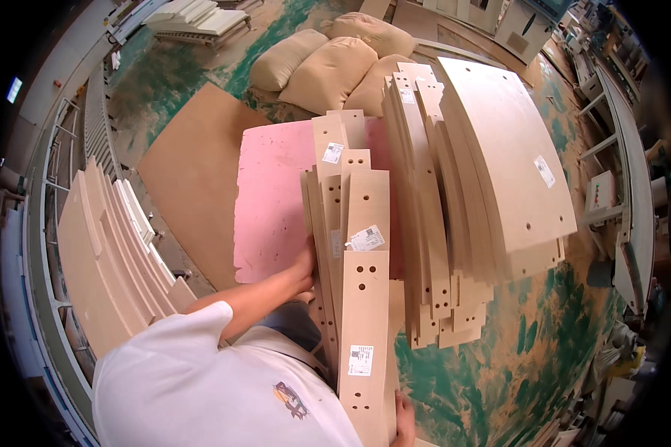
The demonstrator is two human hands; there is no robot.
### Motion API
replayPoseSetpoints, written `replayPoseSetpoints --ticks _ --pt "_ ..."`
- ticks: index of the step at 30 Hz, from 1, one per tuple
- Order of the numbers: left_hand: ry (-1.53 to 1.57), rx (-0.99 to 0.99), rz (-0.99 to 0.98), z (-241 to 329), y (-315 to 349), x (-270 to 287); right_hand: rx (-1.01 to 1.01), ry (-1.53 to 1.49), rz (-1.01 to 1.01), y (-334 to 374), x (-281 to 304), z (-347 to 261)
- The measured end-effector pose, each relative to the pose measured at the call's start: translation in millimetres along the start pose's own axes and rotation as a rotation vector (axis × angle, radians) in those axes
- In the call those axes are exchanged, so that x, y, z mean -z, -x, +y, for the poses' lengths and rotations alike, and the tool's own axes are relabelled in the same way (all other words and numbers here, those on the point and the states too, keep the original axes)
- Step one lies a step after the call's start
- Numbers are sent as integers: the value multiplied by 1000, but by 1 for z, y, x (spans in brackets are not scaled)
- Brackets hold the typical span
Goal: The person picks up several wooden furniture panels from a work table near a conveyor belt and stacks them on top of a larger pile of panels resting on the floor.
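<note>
A stack of long, narrow pale wooden boards [365,320] with drilled holes and white labels stands close in front of me, reaching down past the lower edge of the view. My left hand [306,262] grips its left side; the fingers are partly hidden by the boards. Lower down, my right hand [405,421] is closed around the right edge of the stack, its palm out of sight. Beneath the far end of the boards lies a pink sheet [272,194]. Just to the right, another stack of narrow drilled boards [417,179] stands beside wide pale panels [503,149].
Several stuffed beige sacks [328,71] lie at the back. A brown sheet [197,167] covers part of the dusty green floor [514,343]. More panels [104,246] lean at the left by a roller conveyor [101,123]. White boards [194,18] lie stacked far left.
</note>
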State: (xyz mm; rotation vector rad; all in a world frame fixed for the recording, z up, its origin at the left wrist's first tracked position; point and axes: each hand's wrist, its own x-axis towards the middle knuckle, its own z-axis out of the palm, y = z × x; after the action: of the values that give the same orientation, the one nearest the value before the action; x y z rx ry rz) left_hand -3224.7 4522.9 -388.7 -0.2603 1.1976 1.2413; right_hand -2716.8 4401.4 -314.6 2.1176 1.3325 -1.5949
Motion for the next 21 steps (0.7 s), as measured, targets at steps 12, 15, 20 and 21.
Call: replayPoseSetpoints --ticks 12,15,20,21 --pt "-182 -101 -33 85 -71 -5 -181 -222 -34 -26 -88 -72" --pt "-394 -216 200 69 -73 -5 -85 -222 -59 -52 -103 -85" --pt "-525 -349 240 99 -59 -37 0 -168 -78 -80 -107 -147" --pt "-545 -394 274 106 -66 -42 6 -139 -70 -76 -101 -178"
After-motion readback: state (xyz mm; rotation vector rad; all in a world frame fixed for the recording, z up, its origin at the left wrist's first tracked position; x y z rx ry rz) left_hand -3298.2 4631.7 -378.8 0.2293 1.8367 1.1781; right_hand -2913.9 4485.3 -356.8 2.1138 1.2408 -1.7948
